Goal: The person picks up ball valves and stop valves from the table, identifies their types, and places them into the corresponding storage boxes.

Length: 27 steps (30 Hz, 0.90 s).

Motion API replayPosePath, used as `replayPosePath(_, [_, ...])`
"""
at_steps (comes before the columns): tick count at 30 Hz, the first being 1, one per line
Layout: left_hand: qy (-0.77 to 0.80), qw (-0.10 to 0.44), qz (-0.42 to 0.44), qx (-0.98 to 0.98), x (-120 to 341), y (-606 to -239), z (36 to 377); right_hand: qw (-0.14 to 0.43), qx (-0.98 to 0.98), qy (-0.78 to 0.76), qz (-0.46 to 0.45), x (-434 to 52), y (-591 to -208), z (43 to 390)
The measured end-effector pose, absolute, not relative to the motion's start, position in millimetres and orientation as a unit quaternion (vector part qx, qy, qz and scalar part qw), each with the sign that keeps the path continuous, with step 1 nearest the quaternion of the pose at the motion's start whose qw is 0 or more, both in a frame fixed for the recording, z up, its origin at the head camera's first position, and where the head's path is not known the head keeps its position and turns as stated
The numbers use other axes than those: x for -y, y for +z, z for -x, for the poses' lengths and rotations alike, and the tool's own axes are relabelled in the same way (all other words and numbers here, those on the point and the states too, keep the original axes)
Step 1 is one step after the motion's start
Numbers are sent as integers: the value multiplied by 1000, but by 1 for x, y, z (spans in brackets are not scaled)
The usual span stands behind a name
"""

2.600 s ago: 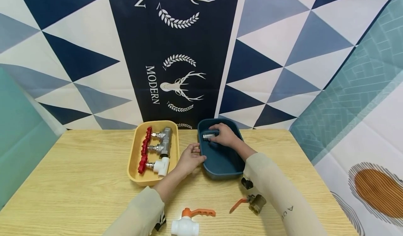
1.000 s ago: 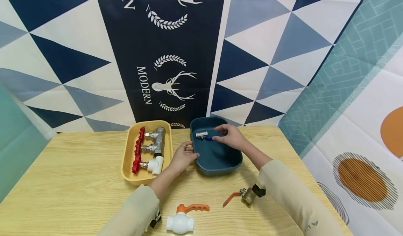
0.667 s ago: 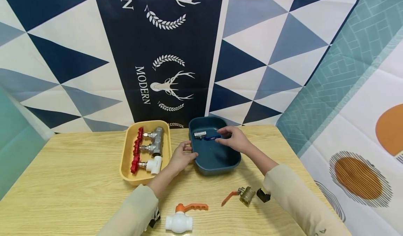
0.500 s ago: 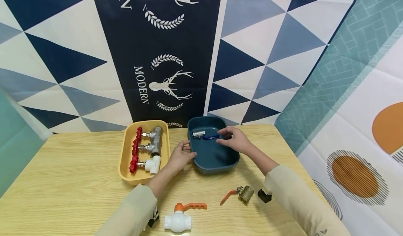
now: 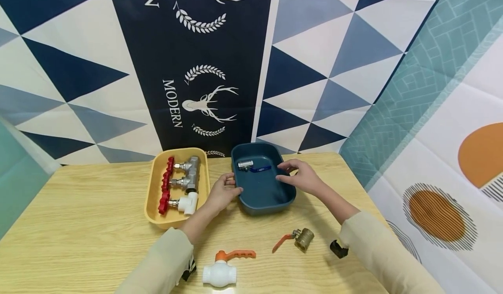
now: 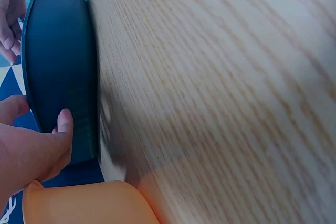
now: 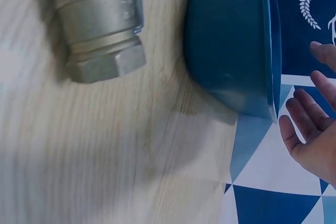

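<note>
A dark blue tray [image 5: 288, 189] stands at the back middle of the wooden table [image 5: 86, 228]. In its far left corner lies a small metal valve with a blue handle [image 5: 251, 166]. My left hand [image 5: 224, 191] grips the tray's left rim, and the left wrist view shows the thumb [image 6: 64, 129] against the tray's outer wall [image 6: 60, 77]. My right hand [image 5: 299, 178] hovers over the tray's right rim with relaxed, spread fingers [image 7: 310, 129] and holds nothing. The right wrist view shows the tray's side [image 7: 226, 40].
A yellow tray [image 5: 151, 206] left of the blue one holds three red-handled valves [image 5: 178, 185]. Near the front edge lie a white ball valve with an orange lever [image 5: 222, 270] and a brass valve with a red lever [image 5: 298, 238], blurred as the brass valve [image 7: 100, 24]. A patterned cloth hangs behind.
My right hand has let go of the blue-handled valve, left it in the blue tray and drawn back to the right. The left hand has stayed on the rim.
</note>
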State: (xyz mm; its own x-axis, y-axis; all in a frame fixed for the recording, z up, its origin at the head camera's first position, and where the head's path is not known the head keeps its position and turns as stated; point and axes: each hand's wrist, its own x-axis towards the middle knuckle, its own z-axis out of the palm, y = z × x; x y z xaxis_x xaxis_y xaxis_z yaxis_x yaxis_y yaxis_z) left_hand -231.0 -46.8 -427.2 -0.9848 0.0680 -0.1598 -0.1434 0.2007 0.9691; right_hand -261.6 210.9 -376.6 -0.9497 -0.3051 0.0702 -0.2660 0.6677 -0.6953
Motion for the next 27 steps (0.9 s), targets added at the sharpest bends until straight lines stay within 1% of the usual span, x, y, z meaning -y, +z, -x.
replayPosePath(9, [631, 86, 26, -771, 46, -425, 230, 40, -904, -393, 163, -223, -374, 248])
replayPosePath(15, [633, 87, 25, -769, 46, -426, 230, 37, -899, -398, 178, -230, -371, 238])
replayPosePath(21, [633, 89, 24, -769, 46, -425, 229, 62, -894, -402, 187, -233, -365, 222])
replayPosePath(25, [634, 90, 24, -768, 46, -425, 229, 73, -890, -402, 200, -238, -365, 216])
replayPosePath(27, [634, 91, 25, -768, 46, -425, 230, 77, -888, -402, 212, -244, -372, 218])
